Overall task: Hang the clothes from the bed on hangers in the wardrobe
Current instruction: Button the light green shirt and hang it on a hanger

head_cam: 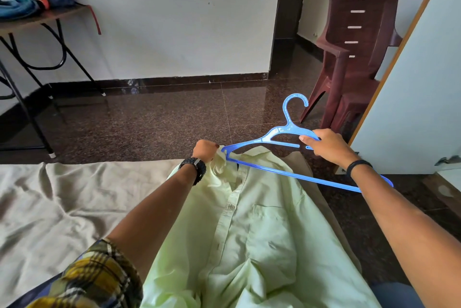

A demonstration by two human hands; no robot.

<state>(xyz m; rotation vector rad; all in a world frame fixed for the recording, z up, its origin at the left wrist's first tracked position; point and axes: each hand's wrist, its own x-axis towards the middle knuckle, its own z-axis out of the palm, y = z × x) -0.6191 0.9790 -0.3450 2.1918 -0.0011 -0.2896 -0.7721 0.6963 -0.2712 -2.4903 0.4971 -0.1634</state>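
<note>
Shirt (259, 228) collar is pinched by the curled left hand (205, 150); hanger (287, 133) is gripped by the right hand (324, 144).

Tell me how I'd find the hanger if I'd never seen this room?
Start at the bed with its beige sheet, where a pale green shirt lies. At the shirt's collar, the right hand grips a plastic hanger. It is the only bright blue thing there, thin, with a curved hook on top.
</note>
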